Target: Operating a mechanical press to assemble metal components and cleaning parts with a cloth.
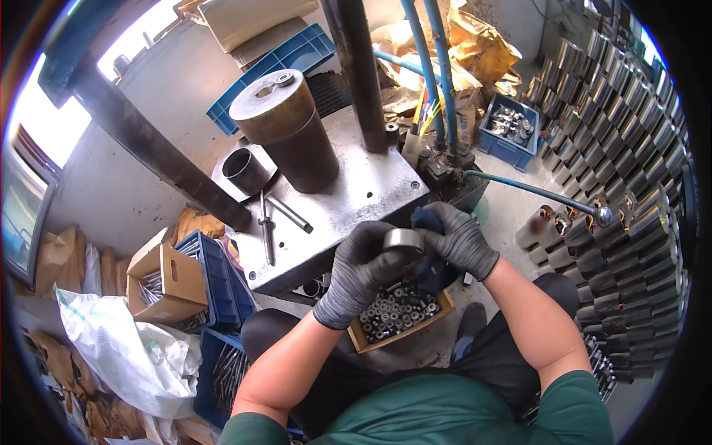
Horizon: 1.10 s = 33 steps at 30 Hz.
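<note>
In front of me, over the near edge of the press table [348, 200], both hands are raised in grey gloves. My left hand [357, 271] is closed around a short shiny metal ring [404, 239]. Close against the ring's right side, my right hand [463, 243] grips a dark blue cloth [429, 218], part of which seems to hang below. Beneath the hands sits a cardboard box [361, 341] filled with small round metal parts [397, 310].
The table carries a thick steel cylinder [293, 141], a short dark tube [245, 170] and two metal rods [265, 233]. A blue lever [534, 188] juts out rightward. Metal cylinders [615, 245] are stacked at right. Blue crates [222, 278] and a white sack [122, 348] lie left.
</note>
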### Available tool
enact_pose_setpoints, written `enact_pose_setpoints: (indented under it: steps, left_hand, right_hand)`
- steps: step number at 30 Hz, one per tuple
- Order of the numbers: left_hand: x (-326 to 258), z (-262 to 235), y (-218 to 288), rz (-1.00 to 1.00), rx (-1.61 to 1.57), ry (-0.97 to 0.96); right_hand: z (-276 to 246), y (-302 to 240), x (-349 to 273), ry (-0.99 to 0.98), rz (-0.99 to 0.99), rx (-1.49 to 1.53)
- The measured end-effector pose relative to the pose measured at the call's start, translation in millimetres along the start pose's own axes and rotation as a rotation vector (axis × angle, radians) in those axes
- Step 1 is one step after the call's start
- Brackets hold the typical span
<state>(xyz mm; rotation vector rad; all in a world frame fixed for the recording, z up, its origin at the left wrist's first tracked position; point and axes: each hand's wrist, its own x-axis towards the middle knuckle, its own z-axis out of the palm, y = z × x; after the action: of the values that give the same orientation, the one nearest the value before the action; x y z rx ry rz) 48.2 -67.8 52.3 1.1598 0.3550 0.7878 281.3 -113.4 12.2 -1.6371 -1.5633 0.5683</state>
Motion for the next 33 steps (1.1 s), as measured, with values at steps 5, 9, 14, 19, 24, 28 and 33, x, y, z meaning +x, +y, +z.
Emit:
enact_pose_setpoints:
  steps: [5, 9, 14, 19, 24, 28, 33]
  left_hand:
    - [16, -27, -5, -0.117, -0.349, 0.209]
    - [25, -48, -9, -0.314, -0.714, 0.473]
    - [23, -57, -5, -0.355, -0.701, 0.519]
    - [21, -45, -1, -0.387, -0.705, 0.511]
    - [11, -36, -3, -0.403, -0.727, 0.333]
    - [9, -49, -22, -0.303, -0.73, 0.236]
    - [17, -53, -9, -0.067, -0.333, 0.453]
  right_hand:
    - [37, 40, -16, -0.093, -0.197, -0.365]
    - [42, 37, -20, -0.341, -0.139, -0.825]
    - [27, 4, -4, -0.087, -0.163, -0.094]
    - [18, -43, 9, -0.059, -0.006, 0.465]
    - [16, -95, 30, -0.18, -0.287, 0.225]
    - [24, -102, 41, -0.332, -0.133, 0.341]
    - [22, -96, 63, -0.333, -0.047, 0.223]
